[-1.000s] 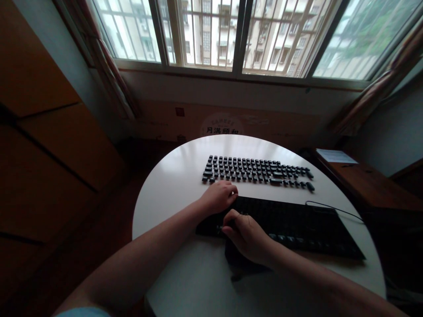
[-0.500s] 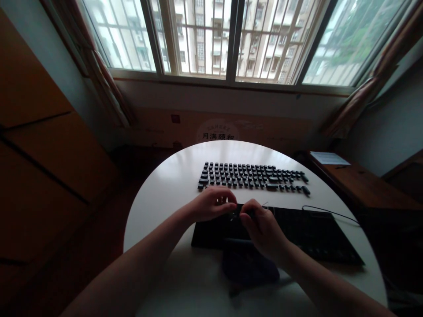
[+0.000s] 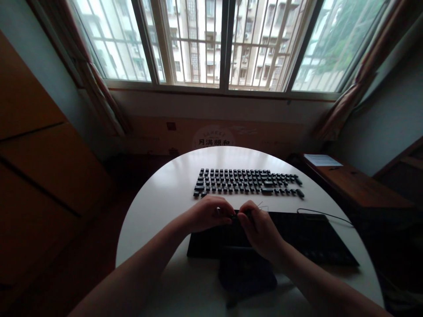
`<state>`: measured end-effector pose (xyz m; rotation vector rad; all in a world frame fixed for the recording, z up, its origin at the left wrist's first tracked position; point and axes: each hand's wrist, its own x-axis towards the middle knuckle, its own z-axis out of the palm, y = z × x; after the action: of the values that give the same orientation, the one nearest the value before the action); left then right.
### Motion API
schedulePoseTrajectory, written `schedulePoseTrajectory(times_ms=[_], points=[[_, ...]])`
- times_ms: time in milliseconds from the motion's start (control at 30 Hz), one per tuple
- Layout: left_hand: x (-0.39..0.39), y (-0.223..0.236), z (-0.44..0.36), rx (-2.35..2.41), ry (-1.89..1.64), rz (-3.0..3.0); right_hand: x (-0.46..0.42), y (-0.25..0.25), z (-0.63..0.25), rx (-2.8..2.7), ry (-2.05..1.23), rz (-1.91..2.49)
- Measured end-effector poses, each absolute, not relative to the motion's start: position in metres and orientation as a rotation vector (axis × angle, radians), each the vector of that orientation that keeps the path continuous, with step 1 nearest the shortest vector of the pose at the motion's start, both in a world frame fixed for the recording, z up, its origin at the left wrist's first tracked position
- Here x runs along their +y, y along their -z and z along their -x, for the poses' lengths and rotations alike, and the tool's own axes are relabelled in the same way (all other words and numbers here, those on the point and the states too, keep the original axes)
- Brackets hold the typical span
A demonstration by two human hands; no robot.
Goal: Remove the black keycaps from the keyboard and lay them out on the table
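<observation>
A black keyboard (image 3: 206, 244) lies on the white round table (image 3: 148, 211), its surface very dark. My right hand (image 3: 262, 231) is closed round a small puller with thin wire loops (image 3: 263, 206) that stick out past the knuckles. Over the keyboard's far left part, my left hand (image 3: 211, 214) pinches at the puller's other end, its fingertips almost touching those of my right hand. A small dark piece shows between the two hands; its kind cannot be made out. Beyond them, black keycaps (image 3: 238, 181) stand in rows laid out like a keyboard.
A dark blue, soft-looking item (image 3: 246, 279) lies at the keyboard's near edge. A thin cable (image 3: 325, 212) runs off the keyboard's back right over the table edge. Right of the table, a paper (image 3: 322, 160) rests on a brown wooden surface (image 3: 360, 189).
My right hand has lifted from the keyboard's near left and moved away from me. My left hand has come to meet it, closing its fingers at the puller's end. The view has shifted slightly.
</observation>
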<state>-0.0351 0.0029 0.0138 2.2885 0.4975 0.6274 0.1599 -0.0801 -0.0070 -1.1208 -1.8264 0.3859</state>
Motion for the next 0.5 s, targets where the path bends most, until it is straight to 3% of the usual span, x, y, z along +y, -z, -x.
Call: schedulePoseTrajectory(times_ms=[500], points=[[0.026,-0.009,0.047,0.688,-0.912,-2.266,-0.074,-0.002,-0.17,-1.78,-0.367,1.21]])
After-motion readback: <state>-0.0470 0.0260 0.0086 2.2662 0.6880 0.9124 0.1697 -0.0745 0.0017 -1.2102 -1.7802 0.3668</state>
